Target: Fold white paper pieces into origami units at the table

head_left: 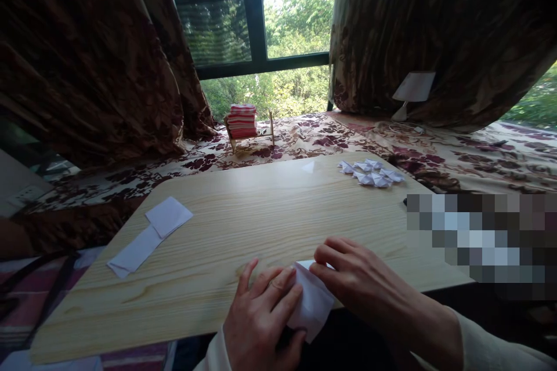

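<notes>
A small white sheet of paper [310,301], partly folded, lies at the near edge of the table and sticks out over it. My left hand [263,316] grips its left side, with the fingers on top and the thumb at the lower edge. With curled fingers, my right hand [348,272] pinches the upper right edge, where a flap is raised. The fingers hide part of that fold. Several folded white paper pieces [372,174] sit grouped at the table's far right corner.
On the wooden table [226,208], white paper squares [169,215] and strips [137,252] lie at the left. Behind it, a small rack holds red-striped cloths [242,122]. A white lamp [414,88] stands by the curtain [391,23]. A blurred patch [474,240] covers the right side.
</notes>
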`<state>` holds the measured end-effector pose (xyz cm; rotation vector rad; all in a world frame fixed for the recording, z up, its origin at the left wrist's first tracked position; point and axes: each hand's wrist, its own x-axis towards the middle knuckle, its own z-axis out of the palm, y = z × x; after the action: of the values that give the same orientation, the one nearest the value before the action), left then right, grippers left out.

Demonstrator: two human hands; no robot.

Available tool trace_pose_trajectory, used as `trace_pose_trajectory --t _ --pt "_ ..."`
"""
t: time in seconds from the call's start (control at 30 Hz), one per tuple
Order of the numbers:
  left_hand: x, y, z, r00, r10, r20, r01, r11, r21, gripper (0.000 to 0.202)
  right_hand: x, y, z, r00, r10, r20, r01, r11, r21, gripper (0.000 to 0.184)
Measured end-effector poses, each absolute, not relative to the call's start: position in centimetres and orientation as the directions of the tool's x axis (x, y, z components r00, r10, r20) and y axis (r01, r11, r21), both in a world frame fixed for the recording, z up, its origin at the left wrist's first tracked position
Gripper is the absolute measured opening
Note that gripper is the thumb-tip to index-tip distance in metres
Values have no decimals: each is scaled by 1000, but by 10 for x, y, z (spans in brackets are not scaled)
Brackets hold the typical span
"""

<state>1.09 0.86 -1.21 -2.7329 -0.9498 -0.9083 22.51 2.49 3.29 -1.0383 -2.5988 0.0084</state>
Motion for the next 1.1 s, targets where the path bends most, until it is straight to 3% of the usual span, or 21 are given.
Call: trace_pose_trajectory --t 0.77,1.1 --pt "13 9 -9 606 539 586 595 -795 117 41 231 15 11 -643 674 363 671 725 -158 15" --pt "12 8 -8 620 549 560 586 -799 134 42 231 15 12 -621 704 344 678 703 -215 7"
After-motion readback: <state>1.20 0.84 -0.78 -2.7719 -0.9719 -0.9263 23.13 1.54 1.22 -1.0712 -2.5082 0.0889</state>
